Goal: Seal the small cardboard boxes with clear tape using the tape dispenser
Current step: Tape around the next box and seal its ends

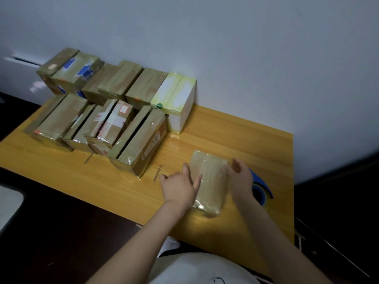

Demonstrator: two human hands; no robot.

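Single view, head-worn and wide-angle. It looks forward and steeply down across the worktop [246, 136] from its near edge, with the frame tilted. The wall [225, 48] fills the upper half. The left hand [180, 189] and right hand [240, 177] lie close to the lens, low and right of centre, at the small cardboard box [211, 181].

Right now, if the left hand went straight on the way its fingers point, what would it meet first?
The left hand would meet the small taped box first; its fingertips seem to touch the box's left edge, depth unclear.
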